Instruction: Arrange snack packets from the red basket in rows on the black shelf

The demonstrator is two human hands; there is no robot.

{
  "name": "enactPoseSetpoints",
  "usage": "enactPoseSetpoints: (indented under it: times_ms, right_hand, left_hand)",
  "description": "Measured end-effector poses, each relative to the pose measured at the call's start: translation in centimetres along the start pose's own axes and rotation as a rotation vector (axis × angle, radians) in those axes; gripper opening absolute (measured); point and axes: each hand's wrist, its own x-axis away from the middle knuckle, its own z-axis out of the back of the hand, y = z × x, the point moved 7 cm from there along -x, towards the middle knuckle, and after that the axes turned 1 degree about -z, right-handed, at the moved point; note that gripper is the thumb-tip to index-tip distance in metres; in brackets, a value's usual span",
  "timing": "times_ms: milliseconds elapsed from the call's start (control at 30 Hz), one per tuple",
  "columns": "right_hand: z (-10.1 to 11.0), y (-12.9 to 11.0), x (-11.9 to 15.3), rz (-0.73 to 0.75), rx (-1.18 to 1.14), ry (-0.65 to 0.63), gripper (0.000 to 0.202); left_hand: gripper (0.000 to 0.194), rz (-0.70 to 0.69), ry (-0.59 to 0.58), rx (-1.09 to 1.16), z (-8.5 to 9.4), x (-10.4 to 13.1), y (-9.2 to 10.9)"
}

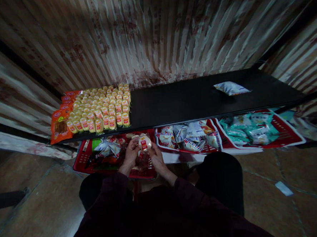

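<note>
Centre frame: left hand [130,153] + right hand [156,157] both pinching small snack packet [144,142], fingers closed on it, above red basket [82,164] rim, just below black shelf [189,98] front edge. Shelf mid/right mostly bare; yellow packets [101,109] upper left, white packet [230,88] upper right.

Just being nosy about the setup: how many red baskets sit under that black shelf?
3. One red basket is at left, in front of the hands; a second is in the middle; a third is at right. More may be hidden beyond the frame.
</note>
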Motion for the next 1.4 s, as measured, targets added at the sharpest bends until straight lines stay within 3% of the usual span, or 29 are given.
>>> enactPoseSetpoints:
  times_ms: [100,233,433,733,933,1100,1400]
  right_hand:
    - [0.5,0.3,-0.4,-0.033,-0.099,0.01,0.043]
    - [0.9,-0.2,-0.9,-0.049,-0.186,0.009,0.049]
    - [1.3,-1.9,-1.7,-0.031,-0.122,0.027,0.046]
    - [1.5,-3.4,-4.6,0.034,-0.027,0.063,0.05]
    - [1.7,-5.7,-6.7,0.122,0.111,0.07,0.051]
    - [1.8,-7.9,-9.3,0.219,0.215,0.074,0.039]
    - [1.5,-9.9,-14.3,0.262,0.604,0.119,0.025]
  left_hand:
    - [0.053,0.025,0.069,0.031,0.2,-0.2,0.0]
    - [0.046,-0.002,0.084,0.066,-0.2,-0.8,0.8]
    - [0.032,-0.141,0.053,-0.019,-1.2,-1.8,3.0]
    - [0.03,-0.248,0.123,-0.163,-2.1,-3.2,5.4]
    - [0.027,-0.402,0.22,-0.367,-2.9,-4.0,8.1]
    - [0.017,-0.484,0.175,-0.441,-4.6,-5.5,9.3]
    - [0.034,-0.552,0.233,-0.574,-6.5,-8.9,10.2]
